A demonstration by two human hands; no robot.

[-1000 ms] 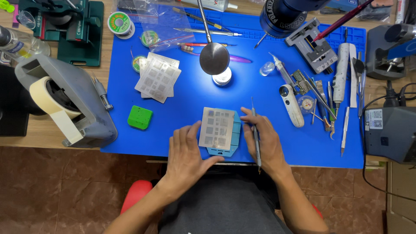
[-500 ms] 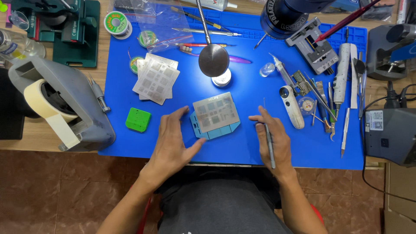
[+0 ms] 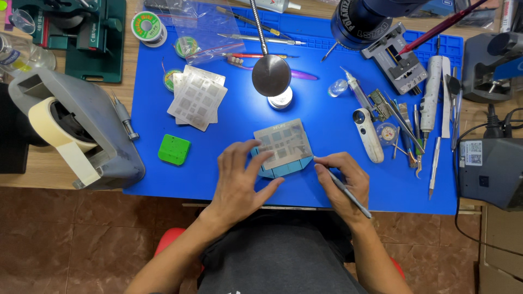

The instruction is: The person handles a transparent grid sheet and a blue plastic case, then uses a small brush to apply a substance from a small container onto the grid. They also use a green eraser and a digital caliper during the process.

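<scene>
Nearest the person, both hands work at the front edge of the blue mat (image 3: 163, 185) on the desk (image 3: 150, 103). Left hand (image 3: 239, 182) lies spread, fingers pressing the near-left corner of the metal stencil (image 3: 283, 142) seated on its light-blue holder (image 3: 283, 170). Right hand (image 3: 340, 182) grips a slim tweezer tool (image 3: 348, 193), its tip at the holder's three o'clock corner. By the look of it, the step is aligning the stencil on the holder; any further move would call for a steady left-hand press. Farther, at ten o'clock, lie spare stencils (image 3: 197, 97); at twelve, a round lamp head (image 3: 271, 75).
</scene>
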